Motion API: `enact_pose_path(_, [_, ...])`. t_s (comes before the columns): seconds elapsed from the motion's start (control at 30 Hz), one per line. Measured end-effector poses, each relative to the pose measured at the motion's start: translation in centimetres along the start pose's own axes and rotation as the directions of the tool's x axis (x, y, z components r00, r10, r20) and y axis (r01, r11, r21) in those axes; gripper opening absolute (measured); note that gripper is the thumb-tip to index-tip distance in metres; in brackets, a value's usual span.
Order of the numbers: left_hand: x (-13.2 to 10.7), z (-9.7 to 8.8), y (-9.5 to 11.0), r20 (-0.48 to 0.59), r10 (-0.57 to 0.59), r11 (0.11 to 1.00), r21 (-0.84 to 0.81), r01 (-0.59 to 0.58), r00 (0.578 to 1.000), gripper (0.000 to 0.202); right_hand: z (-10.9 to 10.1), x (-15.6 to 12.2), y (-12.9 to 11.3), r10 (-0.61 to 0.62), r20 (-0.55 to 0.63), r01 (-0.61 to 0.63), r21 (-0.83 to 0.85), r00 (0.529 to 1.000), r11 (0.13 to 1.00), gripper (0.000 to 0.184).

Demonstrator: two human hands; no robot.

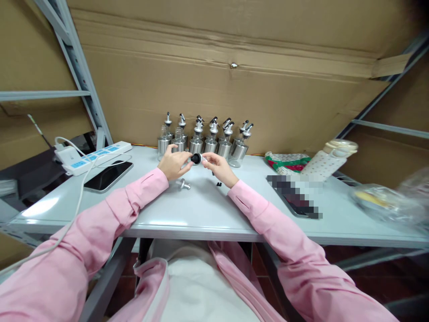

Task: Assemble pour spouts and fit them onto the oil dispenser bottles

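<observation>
My left hand (173, 164) and my right hand (218, 166) meet above the middle of the grey table (208, 210). Both pinch a small pourer cap (196, 158) with a black ring and a shiny metal end, held between their fingertips. Just below my left hand a loose metal spout (182, 184) lies on the table. A tiny black part (219, 183) lies beside my right wrist. Behind the hands stands a row of several steel-and-glass dispenser bottles (205, 138) with spouts on top.
A white power strip (97, 156) with a cable and a dark phone (107, 175) lie at the left. To the right are a patterned cloth (287, 162), a spotted white bottle (326, 163), a blurred flat device (295, 197) and a plastic bag (389, 201). Cardboard (234, 89) backs the table.
</observation>
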State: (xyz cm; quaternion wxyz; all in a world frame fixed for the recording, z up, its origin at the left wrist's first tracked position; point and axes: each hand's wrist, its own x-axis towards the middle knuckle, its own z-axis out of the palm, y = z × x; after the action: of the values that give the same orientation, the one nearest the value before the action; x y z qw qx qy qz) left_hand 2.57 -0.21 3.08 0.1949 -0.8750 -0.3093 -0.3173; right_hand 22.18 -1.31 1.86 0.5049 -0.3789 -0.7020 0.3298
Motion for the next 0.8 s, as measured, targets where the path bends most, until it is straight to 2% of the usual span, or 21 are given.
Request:
enact_pose_path(0.1, [0.0,-0.1,0.0,0.016,0.021,1.0,-0.002,-0.021,1.0,0.03,0.0,-0.1,0.0,-0.014,-0.03,0.012,-0.05,0.999,0.999,0.026])
enact_pose_path(0.27, [0.0,0.3,-0.1,0.014,0.007,1.0,0.012,-0.007,1.0,0.032,0.2,-0.3,-0.2,0.012,-0.015,-0.013,-0.071,1.0,0.997,0.029])
enact_pose_path(0.47, [0.0,0.9,-0.4,-0.032,0.034,0.999,0.018,-0.033,0.999,0.029,0.0,-0.1,0.0,-0.007,-0.104,0.0,-0.073,0.995,0.997,0.025])
enact_pose_path(0.67, [0.1,1.0,-0.7,-0.024,0.033,0.999,-0.003,-0.033,0.999,0.027,-0.1,-0.4,-0.5,-0.022,-0.096,0.006,-0.166,0.995,0.986,0.018])
enact_pose_path(0.8, [0.1,0.9,-0.7,-0.007,0.023,1.0,-0.002,-0.023,1.0,0.026,0.0,-0.6,-0.9,-0.018,-0.075,0.003,-0.195,0.997,0.981,0.021])
